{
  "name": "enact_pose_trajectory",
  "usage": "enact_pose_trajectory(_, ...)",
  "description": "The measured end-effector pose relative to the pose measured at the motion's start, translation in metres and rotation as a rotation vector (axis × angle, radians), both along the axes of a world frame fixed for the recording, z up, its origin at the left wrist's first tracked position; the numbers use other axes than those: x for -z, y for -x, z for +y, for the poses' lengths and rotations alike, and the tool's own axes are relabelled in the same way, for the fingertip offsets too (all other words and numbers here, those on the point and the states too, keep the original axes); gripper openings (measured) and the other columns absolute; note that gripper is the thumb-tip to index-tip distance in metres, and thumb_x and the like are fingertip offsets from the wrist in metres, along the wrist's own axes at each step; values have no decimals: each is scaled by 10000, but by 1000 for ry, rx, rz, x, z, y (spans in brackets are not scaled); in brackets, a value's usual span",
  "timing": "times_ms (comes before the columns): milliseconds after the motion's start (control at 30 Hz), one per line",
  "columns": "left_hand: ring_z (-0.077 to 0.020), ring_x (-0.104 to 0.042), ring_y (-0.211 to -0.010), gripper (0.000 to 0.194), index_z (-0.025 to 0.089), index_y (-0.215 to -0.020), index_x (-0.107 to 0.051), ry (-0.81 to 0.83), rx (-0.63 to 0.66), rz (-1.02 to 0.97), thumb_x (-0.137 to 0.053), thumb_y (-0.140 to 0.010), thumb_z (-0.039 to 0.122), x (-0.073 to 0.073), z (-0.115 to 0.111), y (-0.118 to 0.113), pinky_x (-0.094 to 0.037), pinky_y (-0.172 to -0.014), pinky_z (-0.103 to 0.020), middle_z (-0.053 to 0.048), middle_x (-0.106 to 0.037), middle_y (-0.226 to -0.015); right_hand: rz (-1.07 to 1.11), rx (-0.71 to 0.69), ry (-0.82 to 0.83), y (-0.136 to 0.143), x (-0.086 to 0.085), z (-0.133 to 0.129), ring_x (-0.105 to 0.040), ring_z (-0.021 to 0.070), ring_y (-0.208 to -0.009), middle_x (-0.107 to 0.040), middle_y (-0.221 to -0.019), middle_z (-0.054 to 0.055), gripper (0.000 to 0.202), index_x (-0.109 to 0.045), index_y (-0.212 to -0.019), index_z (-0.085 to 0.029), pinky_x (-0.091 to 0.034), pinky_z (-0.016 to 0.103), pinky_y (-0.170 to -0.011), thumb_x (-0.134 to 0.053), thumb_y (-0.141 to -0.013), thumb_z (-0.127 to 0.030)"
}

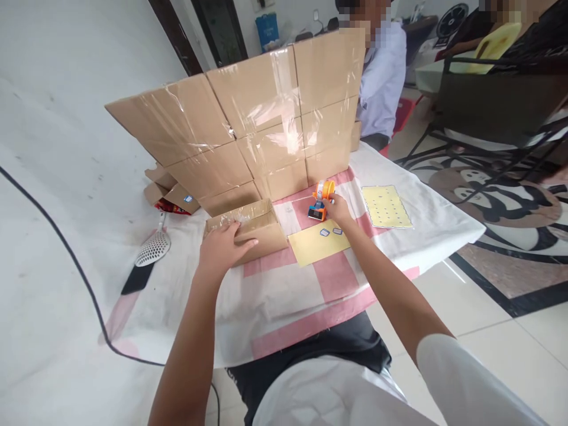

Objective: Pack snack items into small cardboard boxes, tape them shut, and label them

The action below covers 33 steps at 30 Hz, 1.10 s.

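My left hand (224, 248) rests on the near left rim of an open cardboard box (261, 239), its fingers spread. The fingers of my right hand (338, 210) are closed on an orange and blue tape dispenser (318, 208), which stands on the pink and white cloth. Just below the dispenser lies a yellow sheet (310, 248) with two small blue-edged pieces (325, 232) on it. Farther right is another yellow sheet (386, 206) with rows of small marks.
A tall taped cardboard panel (266, 118) stands behind the box. At the left are a small open carton (177, 195), a slotted ladle (153, 248) and a black cable (66, 254). A person in a light shirt (384, 77) is behind the panel.
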<state>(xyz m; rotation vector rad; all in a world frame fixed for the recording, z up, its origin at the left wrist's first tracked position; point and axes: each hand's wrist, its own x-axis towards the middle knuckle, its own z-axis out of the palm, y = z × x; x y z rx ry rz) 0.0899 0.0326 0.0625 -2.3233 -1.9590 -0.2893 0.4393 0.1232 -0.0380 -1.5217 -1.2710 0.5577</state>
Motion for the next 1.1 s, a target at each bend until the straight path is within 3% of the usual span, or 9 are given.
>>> enact_pose_trajectory(100, -382, -690, -1117, 596, 166, -1253, -682, -95, 6, 29, -656, -881, 631, 1, 3, -6, -405, -1132, -557, -159, -772, -1134, -22, 11, -106, 15, -4, -5, -469, 158, -599, -528, -661, 1, 290, -507, -725, -215, -402, 314, -624, -547, -955, -386)
enact_pose_trajectory(167, -392, -653, -1214, 613, 164, -1312, -653, -218, 70, -37, -659, -888, 605, 4, -3, -14, -336, -1178, -583, -181, -748, -1223, -42, -17, -222, 29, -10, -19, -451, 158, -615, -496, -676, -4, 305, -477, -723, -225, -380, 315, -623, -501, -979, -388)
enact_pose_trajectory(267, -338, -670, -1153, 527, 184, -1279, -681, -391, 190, -297, -661, -901, 552, 12, -21, -43, -439, -1066, -489, -148, -749, -1184, -72, -113, -382, 49, -26, -51, -486, 166, -674, -520, -753, 13, 330, -484, -746, -225, -403, 320, -651, -479, -1011, -422)
enact_pose_trajectory(333, -228, -681, -838, 439, 207, -1223, -719, -280, 248, -552, -671, -910, 511, 17, -34, -69, -496, -844, -368, -56, -737, -883, -100, -191, -478, 58, -37, -72, -519, 173, -709, -559, -808, 32, 308, -524, -789, -223, -428, 325, -659, -493, -1026, -418)
enact_pose_trajectory(400, -146, -555, -607, 360, 226, -1174, -751, -37, 290, -798, -697, -905, 459, 22, -41, -93, -439, -669, -296, 32, -599, -645, -162, -268, -614, 63, -48, -87, -563, 189, -762, -604, -866, 54, 216, -573, -877, -224, -455, 333, -663, -499, -1039, -347)
enact_pose_trajectory(533, -113, -427, -530, 218, 232, -975, -807, 141, 293, -1029, -693, -911, 405, 27, -36, -116, -354, -568, -269, 60, -449, -550, -340, -278, -843, 61, -62, -95, -580, 216, -825, -621, -872, 66, 112, -574, -961, -227, -478, 360, -702, -496, -1029, -184)
enact_pose_trajectory(800, -144, -591, -809, 183, 220, -894, -721, 125, 281, -1228, -676, -928, 395, 21, -27, -120, -460, -723, -260, -25, -648, -929, -549, -70, -766, 49, -59, -81, -466, 241, -809, -535, -831, 67, 173, -475, -860, -236, -412, 388, -717, -466, -1030, -207)
enact_pose_trajectory(933, -142, -622, -714, 213, 216, -954, -665, 289, 263, -1320, -606, -979, 419, 21, -37, -124, -470, -684, -251, 12, -623, -700, -446, 16, -662, 42, -60, -73, -463, 251, -840, -506, -823, 64, 244, -423, -811, -249, -397, 409, -763, -425, -1051, -287)
enact_pose_trajectory(1100, -136, -621, -660, 236, 192, -975, -675, 434, 197, -1358, -643, -938, 423, 34, -45, -134, -501, -691, -262, 18, -623, -654, -129, 29, -518, 42, -64, -73, -452, 182, -689, -467, -720, 7, 398, -383, -737, -244, -371, 350, -680, -407, -1085, -434)
